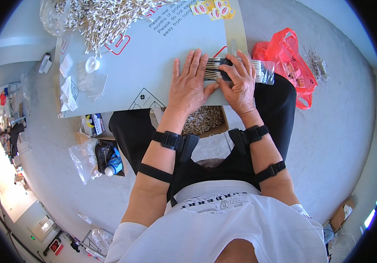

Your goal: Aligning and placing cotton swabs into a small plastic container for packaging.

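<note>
A clear plastic bag of cotton swabs (263, 72) lies at the right edge of a grey cardboard sheet (153, 65) that rests across my lap. My right hand (240, 83) presses down on the bag, fingers spread over a dark clip-like piece at its middle. My left hand (190, 85) lies flat on the sheet just left of the bag, its fingertips touching the swab ends. A large loose heap of cotton swabs (109, 17) covers the far left of the sheet.
Small clear bags (90, 81) and a round lid (92, 64) lie on the sheet's left side, yellow labels (212, 8) at its far edge. A red plastic bag (291, 61) sits on the floor to the right. A box of swabs (204, 120) stands under my knees, a bottle (113, 166) at lower left.
</note>
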The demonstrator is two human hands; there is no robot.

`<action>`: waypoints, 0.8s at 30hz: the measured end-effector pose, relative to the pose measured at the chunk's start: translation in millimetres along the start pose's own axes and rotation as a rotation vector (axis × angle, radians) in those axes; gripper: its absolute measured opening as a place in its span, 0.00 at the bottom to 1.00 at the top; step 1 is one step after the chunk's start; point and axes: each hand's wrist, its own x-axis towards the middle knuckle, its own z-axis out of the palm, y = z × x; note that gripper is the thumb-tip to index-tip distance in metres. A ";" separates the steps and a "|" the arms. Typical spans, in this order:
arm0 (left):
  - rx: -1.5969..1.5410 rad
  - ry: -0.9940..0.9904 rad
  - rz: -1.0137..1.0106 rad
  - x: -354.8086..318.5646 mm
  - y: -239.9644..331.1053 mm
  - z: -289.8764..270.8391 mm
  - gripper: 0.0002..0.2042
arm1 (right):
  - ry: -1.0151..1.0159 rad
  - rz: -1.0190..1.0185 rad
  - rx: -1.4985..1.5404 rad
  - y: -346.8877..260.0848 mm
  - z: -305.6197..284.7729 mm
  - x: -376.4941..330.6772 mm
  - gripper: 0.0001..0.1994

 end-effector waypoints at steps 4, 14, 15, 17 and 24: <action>0.004 0.000 -0.002 -0.9 -0.9 -0.3 0.41 | -0.002 -0.004 -0.005 -0.7 1.3 0.0 0.17; 0.005 -0.002 -0.001 -0.2 0.0 -0.2 0.41 | -0.024 0.001 -0.033 -1.0 0.5 0.8 0.17; 0.006 -0.002 -0.001 -0.6 -0.2 0.0 0.41 | -0.022 0.002 -0.030 -1.0 0.8 0.5 0.17; 0.009 -0.001 -0.002 -1.3 -0.8 -0.1 0.41 | -0.021 0.001 -0.026 -1.7 1.4 0.5 0.17; 0.003 -0.005 -0.007 -1.0 0.5 -1.2 0.41 | -0.020 0.011 -0.035 -2.3 1.7 1.4 0.20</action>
